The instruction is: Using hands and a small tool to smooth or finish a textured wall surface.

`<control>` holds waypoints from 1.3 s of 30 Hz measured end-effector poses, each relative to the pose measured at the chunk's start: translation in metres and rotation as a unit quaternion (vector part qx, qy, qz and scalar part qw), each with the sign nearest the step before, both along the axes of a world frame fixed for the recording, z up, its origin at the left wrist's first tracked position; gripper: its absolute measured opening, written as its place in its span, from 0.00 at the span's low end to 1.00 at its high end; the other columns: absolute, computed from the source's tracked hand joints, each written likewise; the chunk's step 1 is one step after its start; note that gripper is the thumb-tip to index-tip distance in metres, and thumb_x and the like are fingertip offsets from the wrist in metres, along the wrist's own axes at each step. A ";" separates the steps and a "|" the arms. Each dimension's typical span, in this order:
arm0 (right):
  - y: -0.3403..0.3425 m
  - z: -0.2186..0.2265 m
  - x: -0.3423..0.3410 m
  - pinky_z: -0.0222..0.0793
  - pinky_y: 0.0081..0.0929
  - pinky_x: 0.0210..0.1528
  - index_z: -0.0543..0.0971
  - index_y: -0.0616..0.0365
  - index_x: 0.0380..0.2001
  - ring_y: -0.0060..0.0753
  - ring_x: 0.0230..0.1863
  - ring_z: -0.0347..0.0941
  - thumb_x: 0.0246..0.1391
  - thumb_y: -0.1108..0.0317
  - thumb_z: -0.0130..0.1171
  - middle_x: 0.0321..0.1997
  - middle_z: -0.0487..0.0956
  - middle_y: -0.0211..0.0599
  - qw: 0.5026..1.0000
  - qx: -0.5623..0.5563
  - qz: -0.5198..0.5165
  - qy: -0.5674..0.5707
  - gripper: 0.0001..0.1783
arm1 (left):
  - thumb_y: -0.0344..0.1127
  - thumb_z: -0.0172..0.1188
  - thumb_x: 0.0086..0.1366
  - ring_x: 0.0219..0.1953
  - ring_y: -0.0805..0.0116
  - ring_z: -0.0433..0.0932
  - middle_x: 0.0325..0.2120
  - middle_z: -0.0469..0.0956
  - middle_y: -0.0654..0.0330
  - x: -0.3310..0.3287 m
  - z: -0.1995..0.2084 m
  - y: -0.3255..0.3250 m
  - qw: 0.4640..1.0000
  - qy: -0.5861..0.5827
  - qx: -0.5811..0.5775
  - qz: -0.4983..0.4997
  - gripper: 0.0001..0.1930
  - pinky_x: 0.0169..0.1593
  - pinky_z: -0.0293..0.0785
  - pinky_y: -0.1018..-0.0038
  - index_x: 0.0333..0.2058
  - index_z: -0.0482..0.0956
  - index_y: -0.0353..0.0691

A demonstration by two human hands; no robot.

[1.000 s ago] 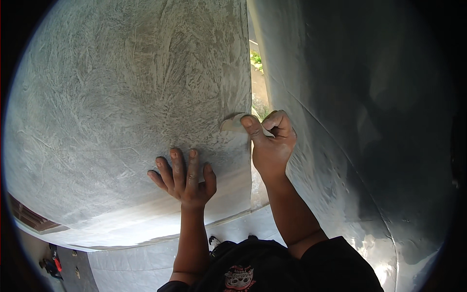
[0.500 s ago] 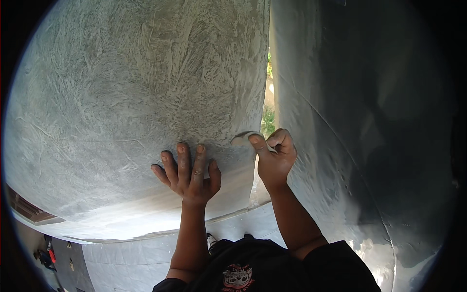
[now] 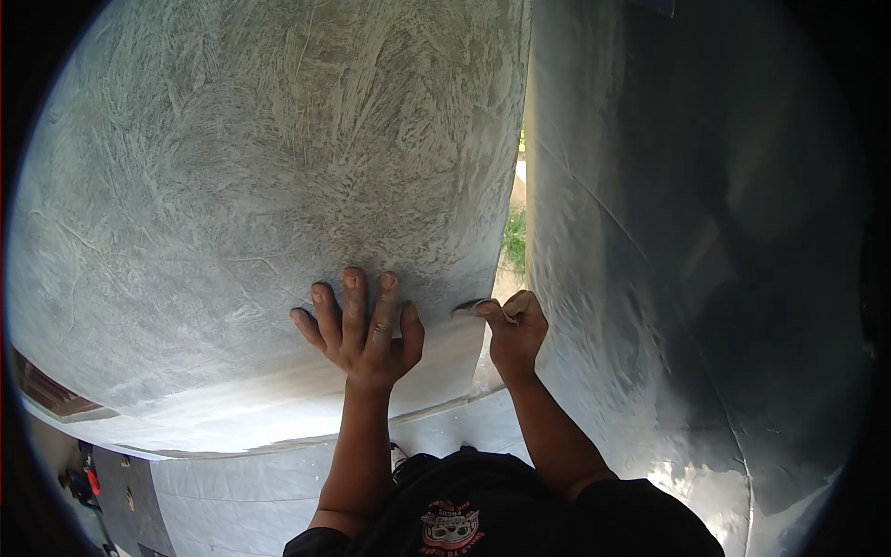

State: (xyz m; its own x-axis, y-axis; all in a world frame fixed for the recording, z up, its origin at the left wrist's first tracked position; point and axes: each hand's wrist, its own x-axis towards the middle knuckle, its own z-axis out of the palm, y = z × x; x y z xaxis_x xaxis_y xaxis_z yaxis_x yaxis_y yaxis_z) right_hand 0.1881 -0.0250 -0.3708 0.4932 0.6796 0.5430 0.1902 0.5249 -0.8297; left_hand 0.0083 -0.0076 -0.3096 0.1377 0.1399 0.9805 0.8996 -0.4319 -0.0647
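Note:
My left hand (image 3: pixel 364 336) lies with its fingers spread on a grey, whitish-streaked panel or wall (image 3: pixel 278 176). Close to the right edge of that surface, my right hand (image 3: pixel 518 336) pinches a thin, bent piece of sheet (image 3: pixel 479 307), dark on one face and pale on the other, resembling sandpaper. The piece's free end reaches left against the grey surface. Pale dust coats the fingers of both hands. Part of the sheet is hidden in the right hand's grip.
A narrow gap (image 3: pixel 516 232) beside the surface lets greenery and light through. To its right rises another smooth, dark grey surface (image 3: pixel 640 232). Grey floor (image 3: pixel 251 487) runs below. A brown-framed opening (image 3: pixel 58 388) and scattered items, one red (image 3: pixel 93 482), are at lower left.
My right hand has moved down toward me along the edge, still pinching the thin sheet. My left hand keeps nearly the same place, fingers spread.

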 end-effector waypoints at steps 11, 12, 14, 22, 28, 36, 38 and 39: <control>0.006 -0.022 0.003 0.56 0.17 0.24 0.61 0.53 0.18 0.14 0.21 0.53 0.37 0.75 0.76 0.17 0.61 0.24 0.999 0.025 0.008 0.025 0.27 | 0.45 0.54 0.60 0.70 0.48 0.50 0.62 0.66 0.55 0.002 0.001 0.001 1.000 0.000 0.005 0.002 0.20 0.69 0.29 0.47 0.51 0.79 0.51; 0.007 -0.024 0.002 0.56 0.16 0.25 0.61 0.53 0.18 0.14 0.21 0.53 0.38 0.75 0.76 0.17 0.61 0.24 0.999 0.028 0.000 0.015 0.27 | 0.45 0.54 0.60 0.70 0.48 0.50 0.62 0.66 0.55 0.001 0.001 0.002 1.000 0.002 0.006 0.001 0.20 0.69 0.29 0.47 0.51 0.79 0.51; 0.004 -0.003 -0.002 0.57 0.14 0.28 0.61 0.53 0.20 0.14 0.23 0.53 0.40 0.78 0.74 0.20 0.61 0.23 0.998 0.048 0.015 0.032 0.26 | 0.45 0.54 0.60 0.70 0.48 0.50 0.62 0.66 0.55 -0.001 0.001 -0.002 1.000 0.006 0.003 -0.003 0.20 0.69 0.29 0.47 0.51 0.79 0.51; -0.001 0.006 0.005 0.56 0.12 0.32 0.62 0.54 0.22 0.15 0.25 0.54 0.43 0.79 0.72 0.23 0.61 0.22 0.997 0.063 0.004 -0.050 0.24 | 0.45 0.54 0.60 0.70 0.49 0.50 0.62 0.66 0.55 0.001 0.001 -0.001 1.000 0.001 0.004 -0.002 0.20 0.69 0.30 0.47 0.51 0.79 0.51; 0.005 0.041 -0.003 0.57 0.16 0.24 0.64 0.54 0.18 0.15 0.20 0.55 0.39 0.73 0.76 0.16 0.63 0.24 0.998 0.066 -0.015 -0.012 0.24 | 0.45 0.54 0.60 0.69 0.49 0.50 0.61 0.66 0.55 -0.003 0.002 -0.002 1.000 0.001 0.001 0.001 0.20 0.69 0.30 0.47 0.51 0.79 0.51; -0.004 -0.019 -0.001 0.55 0.16 0.22 0.62 0.53 0.18 0.13 0.19 0.52 0.39 0.73 0.76 0.15 0.60 0.21 1.000 -0.017 -0.022 -0.014 0.26 | 0.45 0.54 0.61 0.69 0.48 0.50 0.61 0.67 0.55 -0.002 0.000 -0.001 1.000 0.006 0.004 0.001 0.19 0.69 0.30 0.47 0.50 0.79 0.51; -0.005 -0.007 -0.003 0.57 0.15 0.26 0.62 0.53 0.20 0.13 0.21 0.54 0.41 0.78 0.73 0.19 0.61 0.21 0.999 -0.018 -0.004 0.028 0.24 | 0.45 0.54 0.61 0.69 0.48 0.50 0.61 0.67 0.56 -0.001 -0.001 -0.001 1.000 0.013 0.002 -0.002 0.19 0.69 0.30 0.47 0.50 0.80 0.51; 0.001 0.012 -0.003 0.60 0.14 0.29 0.62 0.53 0.23 0.13 0.24 0.55 0.43 0.82 0.70 0.22 0.61 0.21 0.997 0.008 0.025 0.073 0.23 | 0.45 0.54 0.61 0.69 0.48 0.50 0.61 0.67 0.56 -0.001 0.000 0.000 1.000 0.008 0.003 0.000 0.19 0.69 0.30 0.47 0.49 0.80 0.51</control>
